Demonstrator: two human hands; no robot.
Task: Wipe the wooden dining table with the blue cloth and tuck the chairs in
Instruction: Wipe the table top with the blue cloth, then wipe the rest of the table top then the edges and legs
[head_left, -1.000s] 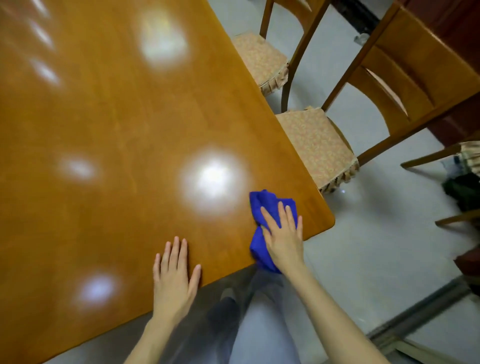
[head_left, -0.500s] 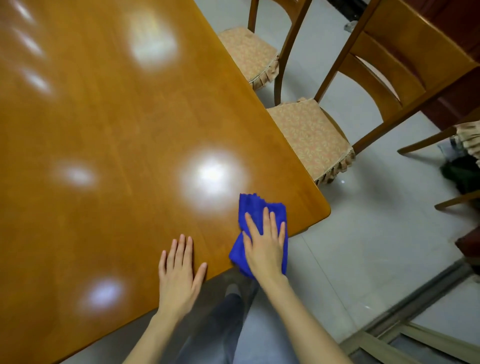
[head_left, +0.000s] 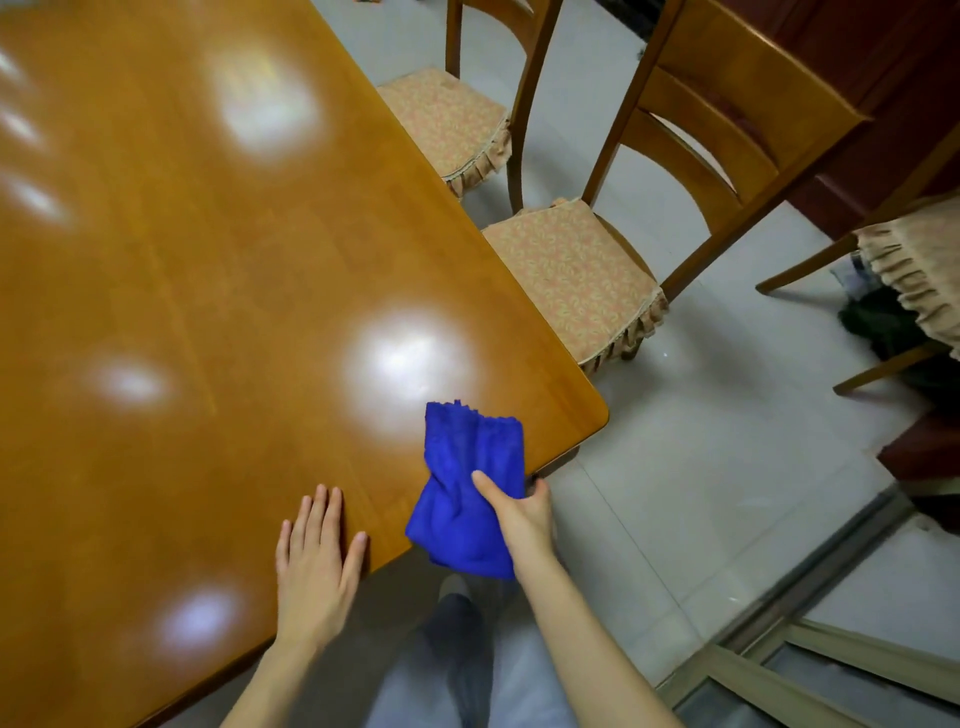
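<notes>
Cloth (head_left: 467, 493) gripped by right hand (head_left: 522, 512), beside flat left hand (head_left: 316, 566)

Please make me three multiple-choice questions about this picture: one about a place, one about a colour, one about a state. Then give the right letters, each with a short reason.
1. Where does the left hand lie?
A) flat on the glossy brown wooden dining table, near its edge
B) on a door handle
C) on a book

2. What colour is the crumpled soft cloth?
A) red
B) blue
C) white

3. How does the right hand meet the cloth?
A) it presses flat on it
B) it does not touch it
C) it grips it

Answers:
1 A: its straight fingers rest on the tabletop.
2 B: the cloth is deep blue.
3 C: the thumb lies across the bunched cloth at the table's near corner.
</notes>
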